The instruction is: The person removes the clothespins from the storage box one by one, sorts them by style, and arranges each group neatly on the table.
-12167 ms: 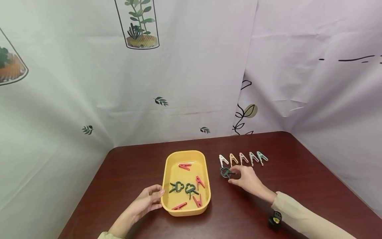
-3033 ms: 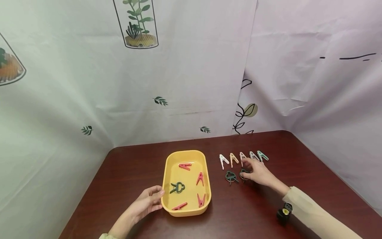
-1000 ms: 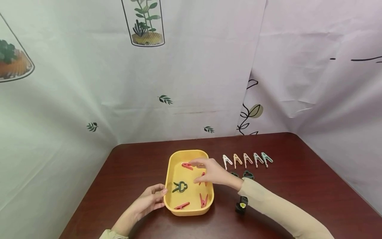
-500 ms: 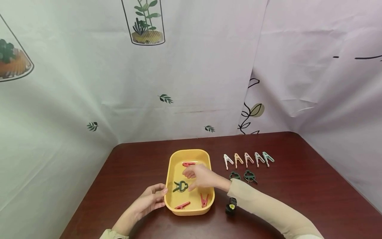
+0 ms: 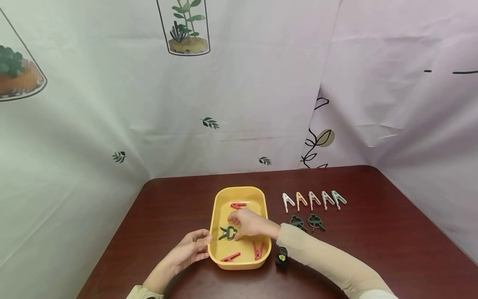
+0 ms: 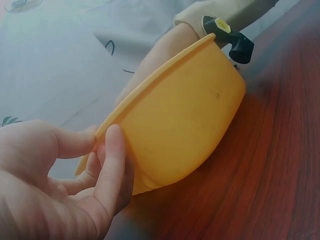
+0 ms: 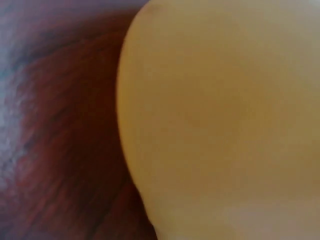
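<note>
My left hand [image 5: 188, 250] pinches the left rim of the yellow plastic tray [image 5: 220, 195]. In the left wrist view, its thumb [image 6: 75, 142] and fingers hold the rim of the tray [image 6: 175, 115]. Inside the tray, my right hand [image 5: 251, 223] reaches over a dark green plant clip [image 5: 228, 233], its thumb and fingers curved but apart at the clip's rounded end. Red clothespins lie in the tray: one at the back [image 5: 238, 205], one at front left [image 5: 230, 257], one at front right [image 5: 258, 251]. The right wrist view shows only the tray's blurred outer wall [image 7: 215, 110].
Right of the tray, a row of pastel clothespins [image 5: 313, 201] lies on the dark red wooden table [image 5: 179, 199]. Two green plant clips, one on the left [image 5: 297, 222] and one on the right [image 5: 315, 221], lie in front of that row. A printed white cloth [image 5: 242, 104] hangs behind.
Two green clips have gone from tray to table, one in my right hand 12 seconds ago. My right hand has since come back into the tray, to the remaining green clip. My left hand stays put.
</note>
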A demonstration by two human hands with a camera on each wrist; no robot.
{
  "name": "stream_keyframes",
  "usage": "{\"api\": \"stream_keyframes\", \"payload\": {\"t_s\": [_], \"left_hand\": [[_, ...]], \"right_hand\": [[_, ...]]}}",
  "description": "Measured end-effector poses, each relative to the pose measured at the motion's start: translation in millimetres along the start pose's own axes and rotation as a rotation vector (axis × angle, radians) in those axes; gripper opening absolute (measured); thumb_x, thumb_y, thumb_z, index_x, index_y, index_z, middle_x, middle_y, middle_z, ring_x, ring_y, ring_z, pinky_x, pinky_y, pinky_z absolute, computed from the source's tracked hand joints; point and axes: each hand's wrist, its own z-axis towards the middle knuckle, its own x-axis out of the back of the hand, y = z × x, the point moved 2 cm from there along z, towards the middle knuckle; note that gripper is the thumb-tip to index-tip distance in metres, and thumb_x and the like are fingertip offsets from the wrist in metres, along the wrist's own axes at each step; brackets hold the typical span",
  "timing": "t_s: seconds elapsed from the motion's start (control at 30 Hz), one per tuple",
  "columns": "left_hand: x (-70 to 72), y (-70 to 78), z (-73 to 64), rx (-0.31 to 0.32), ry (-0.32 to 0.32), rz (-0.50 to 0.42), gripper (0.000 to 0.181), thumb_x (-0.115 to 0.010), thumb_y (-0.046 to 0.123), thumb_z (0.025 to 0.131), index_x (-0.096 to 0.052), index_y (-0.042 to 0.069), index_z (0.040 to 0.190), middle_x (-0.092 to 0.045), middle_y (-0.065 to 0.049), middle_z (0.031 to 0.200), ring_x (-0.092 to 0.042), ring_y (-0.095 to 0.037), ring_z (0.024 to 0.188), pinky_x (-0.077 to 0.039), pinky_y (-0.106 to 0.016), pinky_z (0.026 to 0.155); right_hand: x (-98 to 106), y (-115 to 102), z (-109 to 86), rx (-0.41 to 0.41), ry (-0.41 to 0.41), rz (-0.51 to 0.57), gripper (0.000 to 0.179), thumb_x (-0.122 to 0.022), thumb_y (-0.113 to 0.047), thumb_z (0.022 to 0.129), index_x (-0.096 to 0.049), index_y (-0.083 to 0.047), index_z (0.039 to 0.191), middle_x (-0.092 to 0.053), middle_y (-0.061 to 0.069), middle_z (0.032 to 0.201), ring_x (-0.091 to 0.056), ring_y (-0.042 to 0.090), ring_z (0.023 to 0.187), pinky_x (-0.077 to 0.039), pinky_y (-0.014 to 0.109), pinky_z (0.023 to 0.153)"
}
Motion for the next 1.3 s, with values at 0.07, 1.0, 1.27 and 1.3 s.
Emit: {"api": "stream_keyframes", "payload": {"t_s": [0.07,1.0,1.27,1.3], "left_hand": [[0.4,-0.3,0.7,0.0,0.0,-0.001,0.016,-0.053,0.018,0.099,-0.047,0.007,0.109,-0.059,0.002,0.091,-0.06,-0.005,0.076,-0.054,-0.019,0.07],[0.1,-1.1,2.6,0.007,-0.013,-0.021,0.017,-0.051,0.017,0.1,-0.046,0.005,0.112,-0.058,0.003,0.091,-0.06,-0.004,0.076,-0.054,-0.018,0.069],[0.9,-1.0,2.7,0.003,-0.021,-0.019,0.017,-0.051,0.017,0.1,-0.047,0.005,0.111,-0.058,0.002,0.091,-0.061,-0.005,0.077,-0.054,-0.018,0.07],[1.4,-1.1,3.0,0.002,-0.02,-0.019,0.017,-0.051,0.017,0.1,-0.047,0.005,0.111,-0.058,0.002,0.091,-0.061,-0.005,0.077,-0.054,-0.018,0.07]], "right_hand": [[1,2,0.6,-0.009,0.036,-0.021,0.045,-0.085,-0.013,0.071,-0.066,-0.002,0.11,-0.07,0.006,0.1,-0.064,0.013,0.09,-0.052,0.021,0.079],[-5,1,2.3,-0.074,-0.04,0.238,0.077,-0.088,-0.011,0.063,-0.051,-0.007,0.131,-0.062,0.008,0.127,-0.059,0.019,0.117,-0.047,0.027,0.101],[-9,-1,6.1,-0.065,-0.038,0.002,0.073,-0.089,-0.028,0.065,-0.056,-0.008,0.127,-0.062,0.002,0.12,-0.054,0.01,0.108,-0.046,0.024,0.097],[-9,0,6.6,-0.069,-0.039,-0.014,0.069,-0.088,-0.029,0.067,-0.058,-0.009,0.126,-0.062,0.001,0.118,-0.053,0.01,0.106,-0.045,0.024,0.096]]}}
